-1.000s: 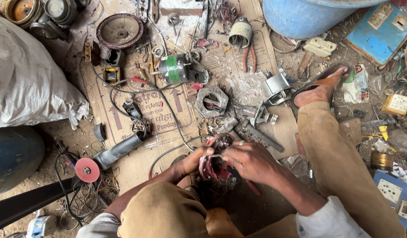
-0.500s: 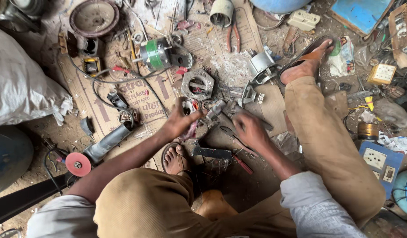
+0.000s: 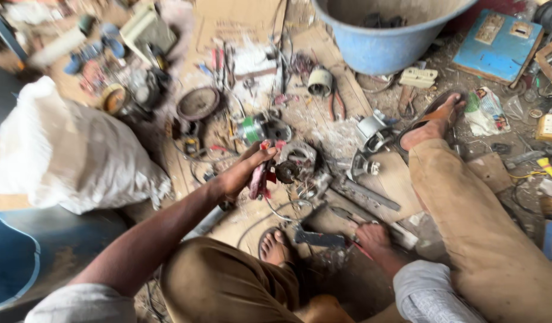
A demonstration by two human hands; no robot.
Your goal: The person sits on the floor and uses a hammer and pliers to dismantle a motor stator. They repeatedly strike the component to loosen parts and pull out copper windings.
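Left hand (image 3: 243, 173): closed around a red motor part (image 3: 261, 176) at frame centre, lifted clear of the cardboard (image 3: 323, 113); you have it by its red end.
Right hand (image 3: 374, 236): low in the frame, right of centre, fingers curled down on a thin red-tipped tool (image 3: 358, 248) on the floor; whether you actually grip it, I cannot tell.
Motor part: a dark round end (image 3: 286, 171) points right, toward the metal housing (image 3: 300, 157) just beside it.
Handling: it looks like metal and windings, so expect it stiff, fairly heavy for its bulk and probably greasy. Hold the body, not the thin wires, which would likely bend or tear.
Nearby: a green-wound motor (image 3: 252, 128) just above your left hand, pliers (image 3: 337, 104) further up, a blue tub (image 3: 389, 30) at the top, a white sack (image 3: 66, 155) at left.
Feet: 1 bare foot (image 3: 276, 245) between your hands, 1 sandalled foot (image 3: 431, 122) at right.
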